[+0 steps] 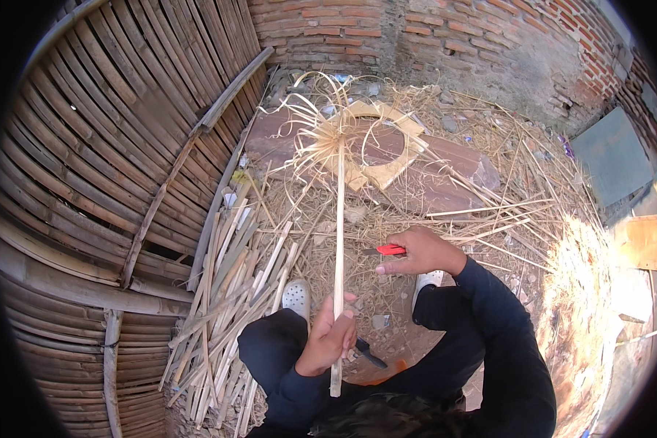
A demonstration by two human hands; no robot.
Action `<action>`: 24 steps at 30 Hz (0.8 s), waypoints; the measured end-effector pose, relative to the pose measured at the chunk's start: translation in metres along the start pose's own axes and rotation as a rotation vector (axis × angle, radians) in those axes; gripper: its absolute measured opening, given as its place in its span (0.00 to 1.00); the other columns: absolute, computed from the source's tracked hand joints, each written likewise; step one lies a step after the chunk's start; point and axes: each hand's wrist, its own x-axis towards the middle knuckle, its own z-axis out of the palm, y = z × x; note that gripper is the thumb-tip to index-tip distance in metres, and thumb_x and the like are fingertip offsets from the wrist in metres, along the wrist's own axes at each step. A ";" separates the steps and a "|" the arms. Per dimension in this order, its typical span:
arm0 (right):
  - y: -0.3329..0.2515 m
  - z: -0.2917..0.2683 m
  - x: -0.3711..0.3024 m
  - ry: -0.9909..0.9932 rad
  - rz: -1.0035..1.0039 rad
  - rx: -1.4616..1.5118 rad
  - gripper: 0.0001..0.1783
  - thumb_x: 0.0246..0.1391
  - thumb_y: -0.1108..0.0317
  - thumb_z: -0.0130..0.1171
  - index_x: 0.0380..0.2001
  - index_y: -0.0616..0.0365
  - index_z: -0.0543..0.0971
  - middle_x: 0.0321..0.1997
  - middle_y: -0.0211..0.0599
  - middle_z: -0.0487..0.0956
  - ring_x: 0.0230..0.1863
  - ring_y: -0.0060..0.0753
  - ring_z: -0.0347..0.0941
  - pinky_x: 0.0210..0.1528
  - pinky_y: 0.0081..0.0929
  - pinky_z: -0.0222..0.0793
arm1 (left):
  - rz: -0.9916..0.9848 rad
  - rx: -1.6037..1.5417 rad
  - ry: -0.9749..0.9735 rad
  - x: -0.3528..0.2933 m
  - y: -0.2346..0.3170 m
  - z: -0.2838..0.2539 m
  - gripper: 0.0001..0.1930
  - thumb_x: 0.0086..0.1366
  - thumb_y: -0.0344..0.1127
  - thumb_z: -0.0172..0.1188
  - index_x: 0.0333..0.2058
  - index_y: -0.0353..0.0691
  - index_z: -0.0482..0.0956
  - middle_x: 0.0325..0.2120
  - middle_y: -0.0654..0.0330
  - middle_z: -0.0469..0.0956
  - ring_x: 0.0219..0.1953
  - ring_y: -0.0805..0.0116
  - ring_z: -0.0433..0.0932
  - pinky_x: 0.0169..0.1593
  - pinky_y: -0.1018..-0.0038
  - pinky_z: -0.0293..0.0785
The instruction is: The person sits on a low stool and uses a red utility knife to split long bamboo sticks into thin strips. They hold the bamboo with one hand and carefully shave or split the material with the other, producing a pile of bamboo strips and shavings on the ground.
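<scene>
My left hand (327, 337) is wrapped round the lower part of a long pale bamboo stick (340, 233). The stick points away from me, and its far end fans out into a tuft of thin curled shavings (321, 139). To the right, my right hand (420, 252) grips a red-handled knife (391, 250), its short dark blade turned left toward the stick. The blade and the stick are apart. Between my legs, just right of my left hand, lies a second knife with a dark blade (371, 353); its handle is partly hidden.
A pile of split bamboo strips (223, 314) lies at the left beside my shoe (296, 298). Ahead, a brown slab (445, 164) carries a tan ring-shaped piece (390, 174). Shavings and thin sticks litter the ground. A bamboo wall (87, 146) and a brick wall (328, 36) bound the place.
</scene>
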 end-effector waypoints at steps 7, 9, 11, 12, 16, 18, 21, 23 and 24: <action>0.002 0.032 0.013 0.335 -0.136 -0.173 0.32 0.48 0.33 0.55 0.21 0.56 0.75 0.16 0.44 0.73 0.19 0.52 0.71 0.21 0.40 0.65 | -0.036 0.147 -0.064 -0.002 -0.002 0.010 0.12 0.71 0.30 0.42 0.51 0.41 0.59 0.11 0.69 0.58 0.09 0.80 0.55 0.18 0.81 0.56; 0.010 0.030 0.020 0.389 -0.042 -0.194 0.33 0.48 0.32 0.54 0.22 0.56 0.75 0.16 0.44 0.73 0.20 0.52 0.72 0.22 0.41 0.66 | -0.066 0.198 -0.077 -0.003 0.000 0.008 0.13 0.71 0.30 0.43 0.52 0.42 0.59 0.12 0.70 0.59 0.11 0.81 0.57 0.18 0.82 0.56; 0.026 0.023 0.030 0.438 0.093 -0.195 0.33 0.49 0.32 0.52 0.22 0.56 0.74 0.16 0.45 0.73 0.20 0.52 0.72 0.23 0.42 0.66 | -0.138 0.244 -0.091 -0.009 0.005 0.005 0.14 0.70 0.29 0.44 0.53 0.44 0.59 0.15 0.71 0.61 0.15 0.84 0.60 0.19 0.83 0.58; 0.040 0.015 0.036 0.463 0.183 -0.186 0.34 0.50 0.31 0.51 0.22 0.56 0.74 0.16 0.45 0.73 0.20 0.52 0.72 0.23 0.43 0.67 | -0.135 0.254 -0.103 -0.010 0.002 0.004 0.14 0.70 0.29 0.44 0.53 0.44 0.59 0.15 0.71 0.61 0.15 0.84 0.60 0.19 0.82 0.57; 0.026 0.025 0.029 0.418 0.042 -0.142 0.33 0.52 0.32 0.49 0.22 0.56 0.73 0.15 0.43 0.72 0.21 0.51 0.73 0.23 0.43 0.67 | -0.128 0.299 -0.117 -0.010 -0.005 0.000 0.15 0.69 0.29 0.44 0.53 0.44 0.59 0.16 0.72 0.61 0.15 0.85 0.60 0.17 0.82 0.56; 0.008 0.041 0.020 0.351 -0.080 -0.194 0.33 0.51 0.32 0.49 0.21 0.55 0.74 0.15 0.41 0.73 0.20 0.48 0.74 0.22 0.41 0.67 | -0.134 0.281 -0.107 -0.012 -0.003 -0.004 0.14 0.69 0.28 0.44 0.53 0.43 0.59 0.16 0.72 0.61 0.15 0.85 0.60 0.17 0.82 0.55; 0.003 0.052 0.021 0.356 -0.191 -0.257 0.34 0.49 0.30 0.51 0.19 0.53 0.76 0.15 0.39 0.75 0.18 0.43 0.74 0.20 0.38 0.67 | -0.128 0.232 -0.112 -0.015 -0.001 -0.010 0.13 0.70 0.29 0.44 0.52 0.43 0.59 0.16 0.71 0.61 0.15 0.84 0.60 0.17 0.82 0.56; 0.020 0.038 0.032 0.427 -0.216 -0.345 0.34 0.48 0.29 0.50 0.17 0.52 0.75 0.14 0.38 0.74 0.17 0.43 0.74 0.20 0.38 0.67 | -0.094 0.240 -0.112 -0.013 0.000 -0.009 0.13 0.70 0.29 0.44 0.52 0.43 0.58 0.16 0.70 0.61 0.14 0.84 0.60 0.17 0.82 0.55; 0.019 0.035 0.034 0.444 -0.185 -0.349 0.35 0.49 0.29 0.50 0.18 0.54 0.76 0.15 0.40 0.74 0.18 0.44 0.74 0.20 0.39 0.68 | -0.104 0.209 -0.103 -0.013 0.001 -0.008 0.12 0.70 0.29 0.44 0.51 0.42 0.58 0.14 0.70 0.60 0.13 0.83 0.59 0.17 0.81 0.55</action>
